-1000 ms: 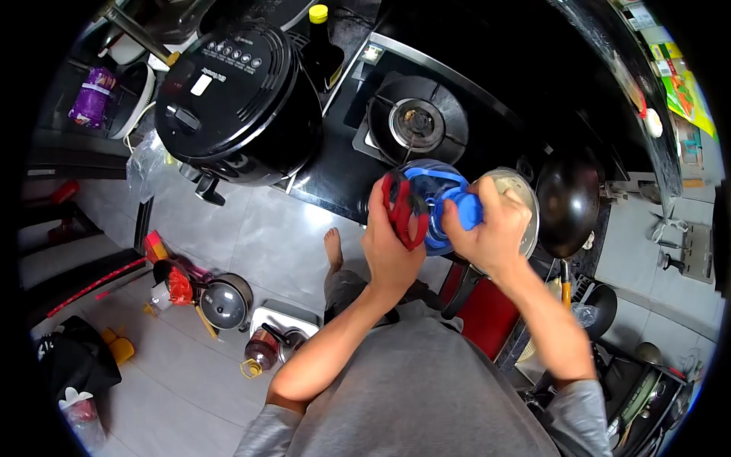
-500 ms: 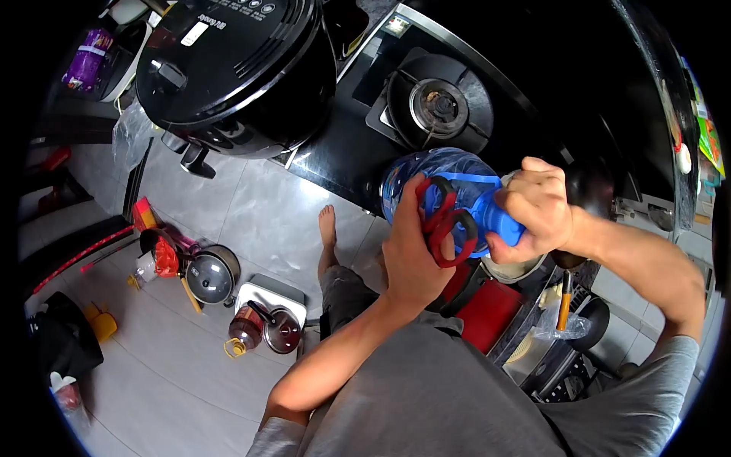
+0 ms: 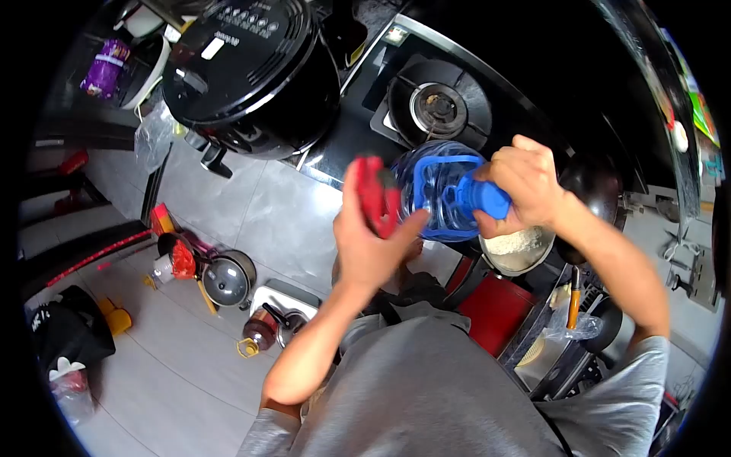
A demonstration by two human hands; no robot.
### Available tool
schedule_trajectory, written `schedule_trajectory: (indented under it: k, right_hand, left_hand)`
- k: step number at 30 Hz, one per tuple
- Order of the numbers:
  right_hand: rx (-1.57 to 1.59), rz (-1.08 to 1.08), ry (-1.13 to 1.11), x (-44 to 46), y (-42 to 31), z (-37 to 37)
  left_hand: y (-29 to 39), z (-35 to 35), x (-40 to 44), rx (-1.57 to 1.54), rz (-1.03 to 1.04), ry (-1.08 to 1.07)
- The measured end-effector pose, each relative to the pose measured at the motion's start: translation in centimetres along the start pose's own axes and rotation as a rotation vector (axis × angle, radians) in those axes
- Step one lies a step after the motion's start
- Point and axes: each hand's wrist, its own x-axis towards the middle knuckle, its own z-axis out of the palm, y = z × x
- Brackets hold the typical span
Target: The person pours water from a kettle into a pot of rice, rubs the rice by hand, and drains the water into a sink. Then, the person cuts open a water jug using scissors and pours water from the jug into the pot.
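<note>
My right hand [image 3: 527,183] is closed around the blue cap [image 3: 487,199] at the neck of a large clear-blue water bottle [image 3: 445,179], which has a blue carry handle. The bottle stands at the front edge of the stove. In my left hand [image 3: 362,247] is a pair of scissors [image 3: 373,199] with red and black handles, blurred by motion; its blades cannot be made out. The left hand is just left of the bottle, its thumb pointing towards it. Below my right wrist sits a pot [image 3: 518,263] holding something white and grainy.
A gas burner [image 3: 438,109] lies behind the bottle, with a big black cooker [image 3: 251,84] to its left. A dark wok [image 3: 590,198] is at the right. Lidded pots [image 3: 228,278] and an oil bottle [image 3: 261,329] stand on the floor at the left.
My left hand has moved left, off the bottle, with the scissors. My right hand stays on the cap, and the view has shifted slightly, showing more of the white-filled pot.
</note>
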Motion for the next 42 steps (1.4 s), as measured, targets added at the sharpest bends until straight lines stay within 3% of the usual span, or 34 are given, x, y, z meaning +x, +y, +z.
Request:
schedule_trajectory:
  k: [3, 6, 8, 12, 15, 17, 32, 33, 35, 37, 39, 42]
  right_hand:
    - [-0.043, 0.36, 0.085, -1.3, -2.7, 0.2]
    - [0.04, 0.74, 0.278, -2.3, -5.6, 2.0]
    - [0.167, 0.951, 0.368, -2.7, -7.2, 2.8]
    - [0.057, 0.991, 0.322, -2.0, -8.1, 1.2]
    - [-0.076, 0.854, 0.293, -1.0, -8.1, 0.5]
    - [-0.163, 0.939, 0.131, -0.6, -8.3, 0.9]
    - [-0.33, 0.998, 0.119, 1.0, -8.8, 1.4]
    - [-0.349, 1.019, 0.099, 1.2, -8.9, 1.3]
    - [-0.375, 1.027, 0.101, 1.4, -8.6, 1.3]
    - [-0.42, 1.003, 0.115, 1.3, -8.3, 1.8]
    - [-0.398, 0.966, 0.152, 0.8, -7.9, 2.3]
    - [-0.345, 0.881, 0.17, 0.8, -7.5, 1.9]
  left_hand:
    - [-2.6, -2.7, 2.9, 0.194, -0.148, -0.01]
    - [-10.2, -2.5, 6.2, 0.691, -0.058, -0.024]
    - [-11.0, -1.2, 8.4, 0.776, -0.248, -0.095]
    - [-12.5, 0.8, 10.2, 0.936, -0.261, -0.105]
    - [-12.8, 1.5, 10.8, 0.979, -0.271, -0.11]
    - [-13.6, 1.7, 11.3, 1.044, -0.282, -0.095]
    - [-14.0, 1.0, 10.4, 1.021, -0.204, -0.051]
    - [-13.2, 1.0, 10.0, 0.896, -0.163, 0.024]
    - [-10.4, 0.3, 7.9, 0.217, 0.129, 0.211]
    - [-2.0, 0.7, 3.5, -0.002, 0.425, 0.188]
    - [3.9, 2.1, 0.8, 0.344, 0.615, -0.115]
    - [3.7, 5.5, -0.6, 0.601, 0.455, -0.09]
